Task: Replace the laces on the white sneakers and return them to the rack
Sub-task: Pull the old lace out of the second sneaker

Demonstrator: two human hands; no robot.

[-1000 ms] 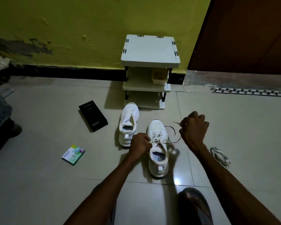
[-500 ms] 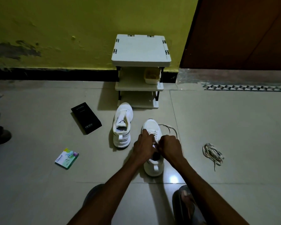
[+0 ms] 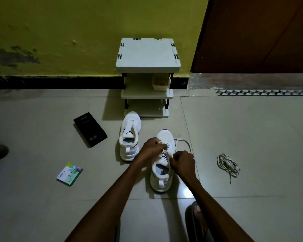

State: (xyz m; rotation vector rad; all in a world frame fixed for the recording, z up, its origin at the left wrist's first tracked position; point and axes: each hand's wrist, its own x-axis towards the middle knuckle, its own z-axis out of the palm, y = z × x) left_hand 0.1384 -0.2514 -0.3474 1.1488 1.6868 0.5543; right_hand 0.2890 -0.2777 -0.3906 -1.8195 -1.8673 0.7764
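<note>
Two white sneakers stand on the tiled floor, toes toward the white rack [image 3: 148, 65]. The left sneaker [image 3: 129, 135] has no lace and nobody touches it. Over the right sneaker [image 3: 162, 173] both hands work. My left hand [image 3: 151, 148] pinches the lace at the eyelets near the toe. My right hand [image 3: 183, 164] is closed on the same lace beside the tongue. A loop of that lace [image 3: 186, 143] trails on the floor to the shoe's right. A bundle of loose laces [image 3: 227, 165] lies further right.
A black phone box [image 3: 90, 129] and a small green packet [image 3: 69, 174] lie on the floor to the left. A beige tub [image 3: 161, 82] sits on the rack's middle shelf. A brown door [image 3: 255, 34] is at the right; my foot [image 3: 198, 222] is near the bottom edge.
My right hand came down from the raised pull at the right and returned to the sneaker. Both hands now sit close together at the lacing, and the loose lace went slack on the floor.
</note>
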